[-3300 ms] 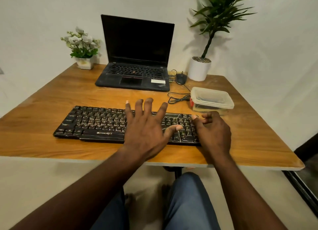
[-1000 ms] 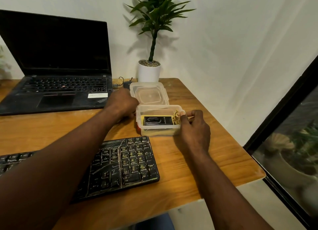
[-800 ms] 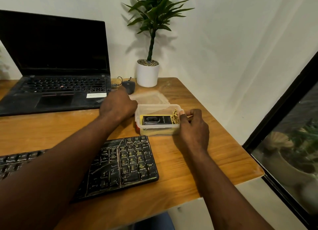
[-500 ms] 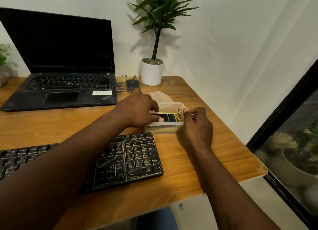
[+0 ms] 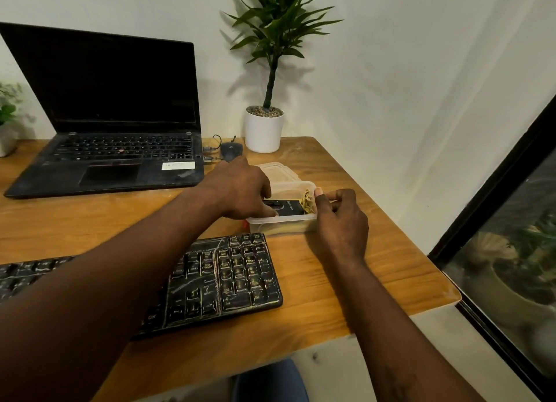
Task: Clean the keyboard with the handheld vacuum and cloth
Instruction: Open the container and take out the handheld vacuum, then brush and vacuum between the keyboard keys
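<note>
Head view, left hand [image 5: 240,188] now inside container [image 5: 279,221], fingers [image 5: 264,191] round black device [image 5: 290,207]

The keyboard [image 5: 234,278] is black, its keys streaked with pale, dusty white marks. The desk [image 5: 346,281] is warm orange-brown wood with darker grain lines. The laptop [image 5: 120,101], upper left, is black with a dark screen, a white sticker [image 5: 178,165] and a red dot [image 5: 121,151] among its keys. The box [image 5: 282,221] and lid [image 5: 279,171] are cloudy clear plastic; the vacuum [image 5: 285,207] is black, the cloth [image 5: 307,203] yellow. The mouse [image 5: 231,150] is dark grey. The pot [image 5: 264,131] is white, its plant [image 5: 279,25] green. The wall [image 5: 421,70] is white, the window frame [image 5: 493,176] at right black, the trousers [image 5: 270,380] at the bottom blue.
</note>
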